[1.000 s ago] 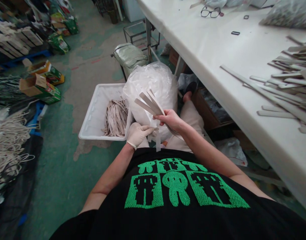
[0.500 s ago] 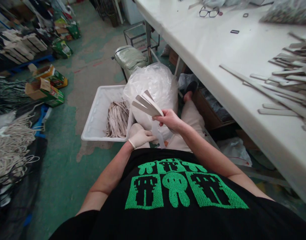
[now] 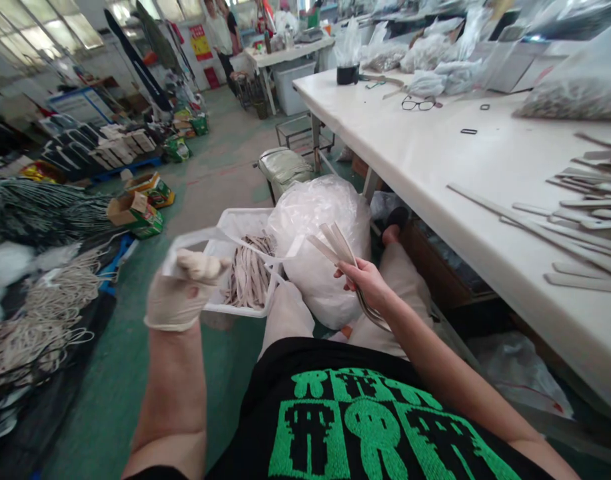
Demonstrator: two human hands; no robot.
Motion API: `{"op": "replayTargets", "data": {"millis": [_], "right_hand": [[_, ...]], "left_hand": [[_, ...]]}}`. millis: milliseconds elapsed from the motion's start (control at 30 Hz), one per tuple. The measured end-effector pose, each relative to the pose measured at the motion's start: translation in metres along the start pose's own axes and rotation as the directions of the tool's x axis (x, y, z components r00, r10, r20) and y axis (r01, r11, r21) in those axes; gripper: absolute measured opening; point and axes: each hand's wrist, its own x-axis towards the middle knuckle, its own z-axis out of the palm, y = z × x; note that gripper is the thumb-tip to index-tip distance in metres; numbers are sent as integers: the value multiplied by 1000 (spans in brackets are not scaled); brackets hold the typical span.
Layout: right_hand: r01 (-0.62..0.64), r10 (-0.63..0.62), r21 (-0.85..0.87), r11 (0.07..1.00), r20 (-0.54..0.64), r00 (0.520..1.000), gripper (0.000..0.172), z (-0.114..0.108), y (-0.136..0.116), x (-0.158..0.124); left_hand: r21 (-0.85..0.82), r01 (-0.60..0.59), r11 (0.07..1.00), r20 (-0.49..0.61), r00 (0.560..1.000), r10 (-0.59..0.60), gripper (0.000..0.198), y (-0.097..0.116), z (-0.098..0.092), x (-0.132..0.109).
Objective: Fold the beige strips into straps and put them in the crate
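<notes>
My left hand [image 3: 178, 297], in a pale glove with some bare fingertips, is raised at the left, blurred by motion. Its fingers are curled on a translucent plastic strip [image 3: 245, 243], which trails rightward past the white bin. In front of my lap, my bare right hand [image 3: 360, 280] is closed around a small bundle of flat grey-beige straps [image 3: 338, 243]. Their ends fan out above the fist, and the looped part hangs below it. Behind this hand stands a large clear plastic bag [image 3: 320, 220] with whitish contents.
The white bin [image 3: 235, 217] holds a heap of beige strips [image 3: 250, 270]. At the right, a long white table [image 3: 435, 147] carries more straps [image 3: 585, 200], glasses [image 3: 419, 103] and small buckles. Corded bundles [image 3: 50, 300] lie on the left floor. People stand far back.
My left hand has gone from my lap up and to the left, drawing the translucent strip out. My right hand still grips the straps. The view has tilted up, showing more of the room.
</notes>
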Motion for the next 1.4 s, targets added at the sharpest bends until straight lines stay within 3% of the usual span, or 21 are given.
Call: {"op": "replayTargets", "data": {"millis": [100, 167, 233, 267, 300, 367, 433, 533, 700, 800, 900, 1033, 1167, 1400], "right_hand": [[-1, 2, -27, 1000, 30, 1000, 36, 4, -2, -5], [-6, 8, -36, 999, 38, 999, 37, 7, -1, -7], [-30, 32, -34, 999, 49, 998, 38, 10, 2, -7], [-46, 48, -30, 998, 56, 997, 37, 12, 4, -7], [-63, 65, -25, 998, 64, 996, 37, 14, 7, -8], [-100, 101, -18, 995, 75, 992, 36, 17, 14, -9], [-137, 138, -12, 990, 75, 988, 36, 19, 23, -11], [-194, 195, -13, 981, 75, 978, 36, 22, 37, -12], [-279, 279, -7, 960, 83, 957, 34, 31, 60, -4], [-299, 298, -7, 954, 84, 951, 32, 35, 67, 2], [-288, 289, -23, 957, 64, 955, 32, 36, 65, 1], [-183, 193, -133, 974, 69, 979, 33, 32, 51, -13], [-148, 177, -251, 956, 95, 980, 33, 29, 38, -30], [-90, 167, -402, 911, 161, 973, 32, 31, 35, -44]], "left_hand": [[-249, -144, 958, -81, 988, 128, 27, 24, -20, 3], [-343, -69, 937, -87, 995, 42, 18, 3, -26, 9], [-357, 157, 921, -58, 980, -190, 10, -48, -26, 16], [-380, 290, 878, -45, 943, -331, 12, -83, -25, 19], [-415, 427, 803, -32, 876, -482, 15, -119, -23, 19], [-509, 598, 619, -69, 688, -722, 19, -189, -19, 13], [-562, 577, 593, -130, 646, -752, 24, -242, -17, 1], [-619, 488, 615, -200, 659, -725, 28, -281, -20, -14], [-622, 456, 637, -222, 677, -702, 16, -291, -23, -19], [-599, 463, 653, -220, 689, -691, 1, -294, -8, -19], [-589, 474, 655, -192, 705, -683, 15, -292, 13, -20], [-619, 473, 627, -151, 712, -686, 22, -273, 30, -24], [-655, 471, 590, -133, 698, -704, 19, -248, 31, -31], [-664, 428, 613, -263, 634, -727, 17, -223, 32, -43]]}}
